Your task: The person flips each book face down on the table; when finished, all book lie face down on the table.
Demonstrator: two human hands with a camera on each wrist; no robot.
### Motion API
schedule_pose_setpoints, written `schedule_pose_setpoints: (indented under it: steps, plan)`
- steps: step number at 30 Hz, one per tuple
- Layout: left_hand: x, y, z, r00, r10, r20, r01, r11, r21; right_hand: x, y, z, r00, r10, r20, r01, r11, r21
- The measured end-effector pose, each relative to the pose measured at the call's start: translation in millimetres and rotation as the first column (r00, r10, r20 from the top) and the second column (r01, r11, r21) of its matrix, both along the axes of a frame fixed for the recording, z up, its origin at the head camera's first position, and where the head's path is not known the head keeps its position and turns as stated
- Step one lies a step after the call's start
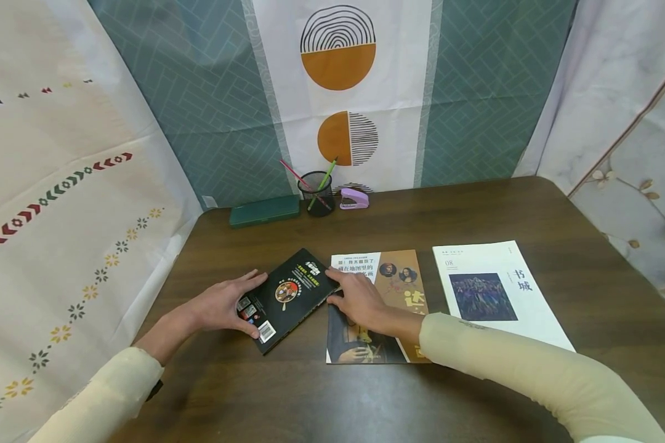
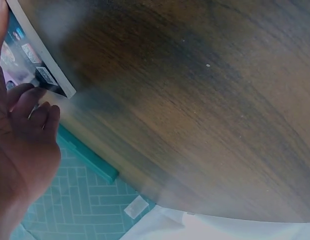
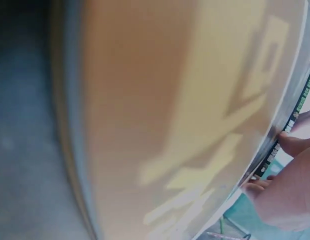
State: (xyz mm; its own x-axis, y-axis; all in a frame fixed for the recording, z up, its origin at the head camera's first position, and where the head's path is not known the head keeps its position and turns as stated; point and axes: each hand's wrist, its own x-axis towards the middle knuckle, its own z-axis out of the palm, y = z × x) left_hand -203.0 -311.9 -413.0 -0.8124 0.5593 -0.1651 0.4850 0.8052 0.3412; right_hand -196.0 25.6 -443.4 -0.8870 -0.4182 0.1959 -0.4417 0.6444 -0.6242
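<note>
A black book (image 1: 296, 289) with a barcode and a round picture on its cover lies slantwise in front of me, left of the table's middle. My left hand (image 1: 221, 301) holds its left end, thumb by the barcode corner and fingers at the upper side. At the opposite end, my right hand (image 1: 360, 298) grips the right edge between thumb and fingers. That hand and forearm pass over a brown-and-white book (image 1: 401, 286), hiding part of its cover. The left wrist view catches a corner of the black book (image 2: 30, 52) by the curled fingers; its spine (image 3: 267, 162) appears in the right wrist view.
To the right lies a white book (image 1: 483, 296) with a dark painting on its cover, partly behind the right sleeve. Along the back edge stand a green case (image 1: 264, 211), a mesh cup (image 1: 321, 206) with pencils and a purple stapler (image 1: 354, 199). Fabric hangs behind the table.
</note>
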Motion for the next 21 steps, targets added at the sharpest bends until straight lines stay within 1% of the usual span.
schedule_pose_setpoints:
  steps: [4, 7, 13, 18, 21]
  plan:
    - [2.1, 0.7, -0.3, 0.997, -0.032, -0.067, 0.031, 0.999, -0.017, -3.4, -2.5, 2.8, 1.0, -0.012, -0.023, 0.013, 0.999, 0.031]
    - [4.3, 2.3, -0.3, 0.995, -0.04, -0.093, 0.037, 0.999, -0.038, -6.4, -3.6, 6.0, 0.999, -0.017, -0.032, 0.018, 0.998, 0.056]
    - [8.0, 3.4, 0.2, 0.996, -0.027, -0.079, 0.023, 0.998, -0.054, -10.7, -4.5, 11.3, 1.0, -0.005, -0.004, 0.005, 0.998, 0.055]
    - [7.1, -0.8, -1.7, 0.998, -0.043, -0.052, 0.041, 0.998, -0.038, -13.2, -5.0, 13.4, 1.0, 0.009, 0.009, -0.01, 0.999, 0.048]
    - [6.4, -4.5, -3.2, 0.997, -0.052, -0.051, 0.05, 0.998, -0.04, -14.8, -6.1, 15.1, 1.0, 0.021, 0.001, -0.021, 0.998, 0.055]
